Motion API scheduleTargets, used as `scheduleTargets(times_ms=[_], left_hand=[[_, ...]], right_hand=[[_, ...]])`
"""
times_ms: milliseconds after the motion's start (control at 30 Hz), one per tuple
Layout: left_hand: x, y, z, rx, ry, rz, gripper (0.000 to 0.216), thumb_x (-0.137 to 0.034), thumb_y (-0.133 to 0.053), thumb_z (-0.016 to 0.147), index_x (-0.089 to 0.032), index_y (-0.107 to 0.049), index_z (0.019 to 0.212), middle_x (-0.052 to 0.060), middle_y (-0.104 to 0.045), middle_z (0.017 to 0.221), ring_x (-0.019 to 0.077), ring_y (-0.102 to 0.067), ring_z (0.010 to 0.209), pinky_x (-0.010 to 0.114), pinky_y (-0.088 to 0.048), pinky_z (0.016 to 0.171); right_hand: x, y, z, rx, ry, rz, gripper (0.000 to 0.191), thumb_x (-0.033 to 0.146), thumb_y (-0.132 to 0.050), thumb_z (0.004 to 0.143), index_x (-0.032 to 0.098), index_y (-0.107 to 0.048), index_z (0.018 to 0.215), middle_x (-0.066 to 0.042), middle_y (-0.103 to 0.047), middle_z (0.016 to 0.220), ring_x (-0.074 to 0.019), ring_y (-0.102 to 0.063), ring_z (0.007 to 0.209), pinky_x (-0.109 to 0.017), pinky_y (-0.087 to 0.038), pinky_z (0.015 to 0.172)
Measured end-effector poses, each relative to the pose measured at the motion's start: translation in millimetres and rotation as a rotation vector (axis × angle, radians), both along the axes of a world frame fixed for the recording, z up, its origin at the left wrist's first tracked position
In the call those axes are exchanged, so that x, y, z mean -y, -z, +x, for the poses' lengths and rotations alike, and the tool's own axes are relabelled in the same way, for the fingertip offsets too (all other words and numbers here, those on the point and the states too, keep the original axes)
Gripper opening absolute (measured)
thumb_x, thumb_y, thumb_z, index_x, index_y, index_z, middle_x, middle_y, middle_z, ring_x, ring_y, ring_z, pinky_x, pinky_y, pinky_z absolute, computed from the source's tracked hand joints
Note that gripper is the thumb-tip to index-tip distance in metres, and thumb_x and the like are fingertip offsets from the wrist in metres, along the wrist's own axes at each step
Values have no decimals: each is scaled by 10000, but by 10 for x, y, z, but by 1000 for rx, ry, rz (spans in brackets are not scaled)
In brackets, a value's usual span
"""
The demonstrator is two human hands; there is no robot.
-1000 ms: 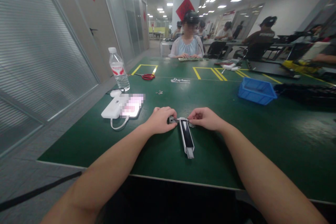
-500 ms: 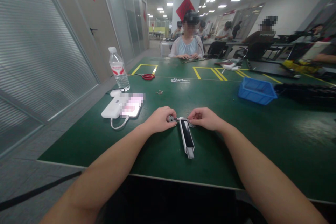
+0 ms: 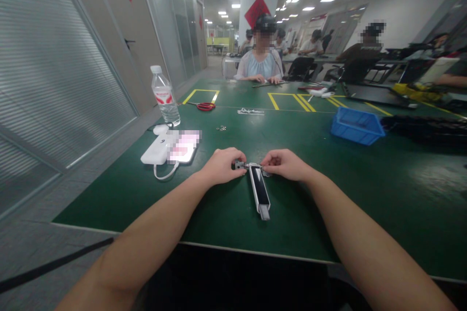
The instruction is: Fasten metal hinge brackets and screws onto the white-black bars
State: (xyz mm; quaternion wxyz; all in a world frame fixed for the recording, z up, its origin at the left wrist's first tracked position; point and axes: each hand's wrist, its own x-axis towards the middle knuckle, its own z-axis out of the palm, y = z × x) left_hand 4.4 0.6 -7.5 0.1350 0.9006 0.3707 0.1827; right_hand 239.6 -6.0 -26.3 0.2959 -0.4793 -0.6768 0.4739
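Observation:
A long, narrow white piece with a black top face (image 3: 259,187) lies on the green table (image 3: 226,214), its pale grey end toward me. Across its far end runs a thin metal rod-like part (image 3: 252,165). My left hand (image 3: 223,167) is closed around a small grey metal fitting (image 3: 240,164) at the left of that rod. On the other side, my right hand (image 3: 284,165) pinches the rod's right end with thumb and fingers. A bit of grey metal shows under the right fingertips, mostly hidden.
Left are a water bottle (image 3: 166,97), a white power bank (image 3: 155,149) and a phone (image 3: 186,148). Beyond my hands lie small metal bits (image 3: 221,128), red-handled scissors (image 3: 206,106) and thin white strips (image 3: 250,112). A blue bin (image 3: 357,126) stands right. A person (image 3: 260,60) sits opposite.
The grey fitting in my left hand has turned slightly, and the left fingers have shifted a little. My right hand and the long piece look unmoved.

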Motion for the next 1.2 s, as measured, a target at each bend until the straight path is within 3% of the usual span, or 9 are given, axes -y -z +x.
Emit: scheduleTargets(times_ms=[300,567,700,867,1200], left_hand=[[20,-59,-23,5,-9,-9,234,-323,-661,745,-200,-623,941,25,-631,963,182,-580,896,298,-426,787],[-14,-84,-64,25,-64,14,442,-491,-631,760,-197,-588,1086,56,-619,1115,233,-560,1028,365,-419,874],[-36,-55,-61,-10,-122,5,378,-347,-521,846,-207,-536,1198,60,-597,1229,237,-523,1143,400,-380,971],[-93,11,-67,-60,-105,6,449,-126,-435,834,-207,-502,1270,38,-602,1251,190,-540,1154,358,-377,1002],[-128,32,-100,-75,-204,68,339,-163,-513,810,-221,-585,1137,26,-682,1048,221,-587,1030,379,-412,899]], right_hand=[[37,-76,-16,-6,18,5,245,286,-740,607,128,-649,771,11,-607,602,-86,-546,545,-227,-434,533],[25,-47,4,41,106,130,221,333,-661,687,139,-642,789,4,-597,626,-96,-524,552,-236,-418,531],[28,-36,4,117,147,212,212,339,-629,708,144,-650,787,-6,-599,633,-107,-525,562,-241,-421,539],[54,-69,-4,206,144,272,196,323,-598,729,151,-661,797,-17,-607,650,-114,-525,574,-243,-422,542],[45,-46,0,244,111,275,199,325,-589,746,148,-661,805,-18,-610,652,-115,-529,580,-241,-431,549]])
